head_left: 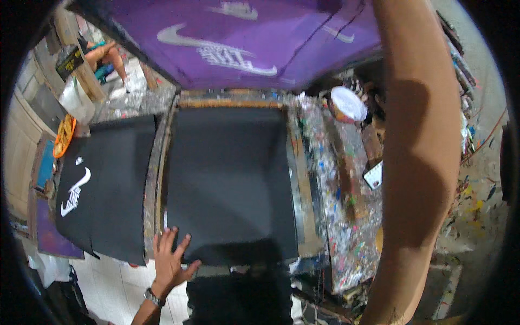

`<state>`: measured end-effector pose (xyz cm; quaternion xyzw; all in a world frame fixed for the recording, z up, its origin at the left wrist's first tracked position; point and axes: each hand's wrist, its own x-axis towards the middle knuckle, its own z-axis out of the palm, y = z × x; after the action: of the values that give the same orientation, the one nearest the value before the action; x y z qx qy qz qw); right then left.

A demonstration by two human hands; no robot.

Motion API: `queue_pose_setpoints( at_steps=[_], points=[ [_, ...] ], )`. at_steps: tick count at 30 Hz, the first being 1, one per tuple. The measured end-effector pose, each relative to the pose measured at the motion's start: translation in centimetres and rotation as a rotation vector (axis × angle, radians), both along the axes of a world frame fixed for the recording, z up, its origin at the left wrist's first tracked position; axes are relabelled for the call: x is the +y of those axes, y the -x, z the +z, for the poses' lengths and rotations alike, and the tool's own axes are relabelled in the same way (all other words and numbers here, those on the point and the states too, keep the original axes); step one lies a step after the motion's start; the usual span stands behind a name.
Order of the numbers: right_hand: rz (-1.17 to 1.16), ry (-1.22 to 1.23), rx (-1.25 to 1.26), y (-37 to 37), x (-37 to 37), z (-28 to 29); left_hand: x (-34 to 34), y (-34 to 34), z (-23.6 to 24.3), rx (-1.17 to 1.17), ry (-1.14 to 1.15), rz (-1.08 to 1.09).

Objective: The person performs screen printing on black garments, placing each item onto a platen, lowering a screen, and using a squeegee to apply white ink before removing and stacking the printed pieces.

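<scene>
My left hand [170,259] lies with its fingers spread on the near left corner of a smooth black sheet [227,162], and a metal watch circles its wrist. The sheet lies flat on a board with wooden edges. Beyond it a screen-printing frame with purple mesh [216,49] is tilted up, pale curved shapes and lettering showing in the mesh. My right forearm [417,162] reaches up along the right side, past the top of the picture, so that hand is out of sight near the raised frame's right edge.
Left of the board lies another black sheet [108,184] with a white print. An orange dish [64,135] stands by it. On the right, a paint-spattered bench [346,254] bears a white-topped tub [348,103] and a phone-like white object [374,175]. Another person's legs [108,57] show far left.
</scene>
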<state>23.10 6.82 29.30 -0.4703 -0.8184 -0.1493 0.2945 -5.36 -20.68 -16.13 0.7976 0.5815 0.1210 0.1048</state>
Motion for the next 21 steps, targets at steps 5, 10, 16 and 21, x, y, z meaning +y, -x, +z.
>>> queue_pose_setpoints(
  at_steps=[5,10,16,21],
  points=[
    [-0.029,0.034,-0.083,-0.5,0.5,1.1,-0.2,-0.2,0.1,0.008,0.009,-0.031],
    [-0.217,-0.225,0.101,-1.6,-2.5,-3.7,0.4,-1.3,0.0,0.027,-0.011,-0.053],
    [-0.050,-0.302,0.112,1.9,-12.4,-12.2,-0.3,-2.4,8.0,-0.163,-0.358,0.012],
    [-0.071,0.042,0.087,0.0,-23.9,-26.4,-2.1,-6.2,9.1,-1.769,0.017,0.354]
  ],
)
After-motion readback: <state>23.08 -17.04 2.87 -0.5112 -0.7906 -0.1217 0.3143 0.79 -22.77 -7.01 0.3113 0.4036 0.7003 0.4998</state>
